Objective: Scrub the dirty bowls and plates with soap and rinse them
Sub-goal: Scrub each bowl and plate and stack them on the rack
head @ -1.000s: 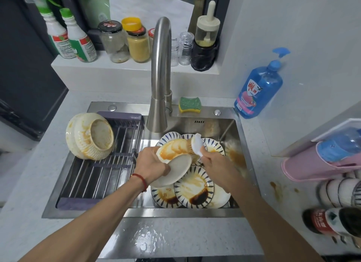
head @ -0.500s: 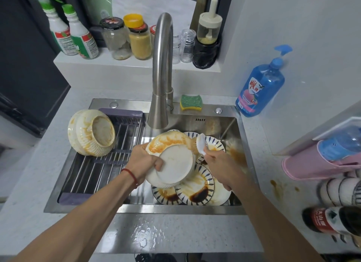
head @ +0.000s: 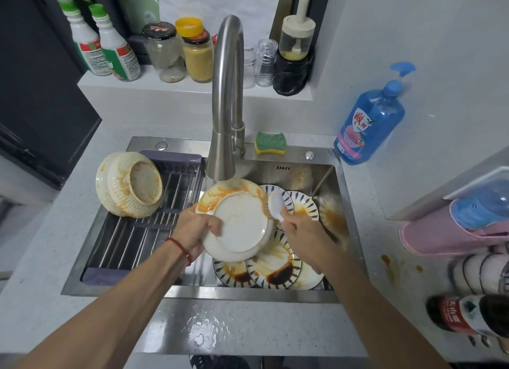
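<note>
My left hand (head: 197,231) grips a white bowl (head: 239,225) over the sink (head: 303,173), tilted so its underside faces me; orange sauce smears the far part of its rim. My right hand (head: 298,232) pinches a white scrub brush (head: 276,205) whose head touches the bowl's right edge. Below them lie several blue-patterned plates (head: 272,267) stained with dark and orange sauce. A dirty cream bowl (head: 129,185) lies on its side on the drying rack (head: 132,242).
The steel faucet (head: 227,99) arches just behind the held bowl. A green-yellow sponge (head: 270,144) lies on the sink ledge, a blue soap pump bottle (head: 370,121) to its right. Jars and bottles line the back shelf. Stacked bowls and a pink container stand at the right.
My left hand turned the bowl further so its base now faces me. The brush in my right hand stays against the bowl's right rim.
</note>
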Available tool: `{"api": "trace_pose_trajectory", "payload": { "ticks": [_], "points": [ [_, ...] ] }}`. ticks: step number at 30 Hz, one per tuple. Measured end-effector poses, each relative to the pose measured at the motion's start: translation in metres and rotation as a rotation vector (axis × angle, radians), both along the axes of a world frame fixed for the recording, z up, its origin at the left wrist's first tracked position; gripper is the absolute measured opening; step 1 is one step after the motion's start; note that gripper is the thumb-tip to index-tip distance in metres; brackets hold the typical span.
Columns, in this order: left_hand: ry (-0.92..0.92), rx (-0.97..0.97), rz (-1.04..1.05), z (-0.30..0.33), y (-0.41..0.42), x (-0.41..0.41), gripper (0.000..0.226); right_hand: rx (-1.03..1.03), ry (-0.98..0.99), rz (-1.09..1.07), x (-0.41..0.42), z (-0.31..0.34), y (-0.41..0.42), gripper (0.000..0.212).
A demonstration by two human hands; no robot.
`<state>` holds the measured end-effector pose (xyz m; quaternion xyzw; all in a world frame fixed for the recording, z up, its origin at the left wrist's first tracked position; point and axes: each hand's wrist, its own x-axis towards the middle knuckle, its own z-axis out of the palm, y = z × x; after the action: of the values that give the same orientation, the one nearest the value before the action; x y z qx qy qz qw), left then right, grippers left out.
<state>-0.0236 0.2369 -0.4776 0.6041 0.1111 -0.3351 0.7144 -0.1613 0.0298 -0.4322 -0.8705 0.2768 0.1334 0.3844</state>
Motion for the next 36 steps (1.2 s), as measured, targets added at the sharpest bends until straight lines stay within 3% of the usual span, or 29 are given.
{"api": "trace_pose_trajectory", "payload": {
  "ticks": [3,9,17,22,29,36],
  "points": [
    [0.049,-0.045,0.015,-0.004,0.001,-0.005,0.068,0.026,0.015,-0.012,-0.001,-0.001,0.002,0.044],
    [0.122,-0.102,-0.026,-0.012,0.009,-0.013,0.097,0.049,0.043,-0.030,-0.006,-0.008,0.001,0.042],
    [0.180,-0.095,0.052,-0.001,0.002,-0.019,0.084,-0.015,0.044,-0.010,-0.006,-0.014,0.009,0.045],
    [0.225,-0.108,0.093,0.005,-0.008,-0.023,0.054,-0.003,0.036,-0.002,-0.014,-0.012,0.016,0.042],
    [0.265,-0.150,0.161,0.002,-0.016,-0.024,0.068,-0.106,0.014,0.031,-0.021,-0.012,0.030,0.044],
    [0.325,-0.169,0.250,-0.001,-0.026,-0.026,0.045,-0.200,0.023,0.086,-0.025,-0.013,0.046,0.054]
  ]
}}
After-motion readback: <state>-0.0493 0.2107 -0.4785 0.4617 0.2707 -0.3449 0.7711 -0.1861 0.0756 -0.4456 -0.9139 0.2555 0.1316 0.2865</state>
